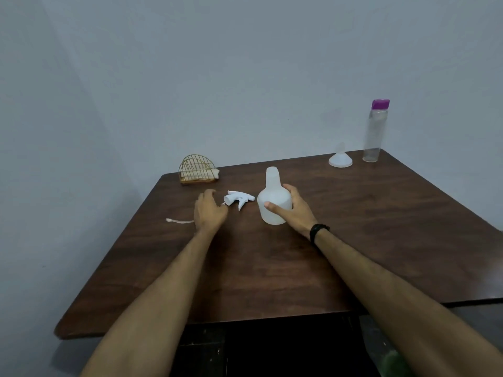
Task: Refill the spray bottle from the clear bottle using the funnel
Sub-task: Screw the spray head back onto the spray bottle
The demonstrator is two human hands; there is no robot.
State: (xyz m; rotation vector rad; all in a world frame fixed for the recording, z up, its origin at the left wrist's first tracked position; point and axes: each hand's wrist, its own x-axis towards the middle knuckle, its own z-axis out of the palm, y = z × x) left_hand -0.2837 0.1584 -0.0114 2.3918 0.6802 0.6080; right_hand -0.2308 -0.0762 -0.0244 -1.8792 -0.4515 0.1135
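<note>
A white spray bottle (273, 198) stands upright near the middle of the brown table (272, 262), its neck uncapped. My right hand (292, 210) is wrapped around its body. The white trigger head (237, 199) lies on its side to the left, with its thin dip tube (178, 220) stretching further left. My left hand (209, 212) rests over the tube just beside the trigger head, fingers loosely apart and holding nothing. A white funnel (340, 159) sits mouth-down at the far right. Beside it stands a tall clear bottle (375, 131) with a purple cap.
A gold wire holder (196, 170) with folded napkins stands at the table's far left corner. A plain grey wall runs close behind the table. The table's near edge crosses above a dark space below.
</note>
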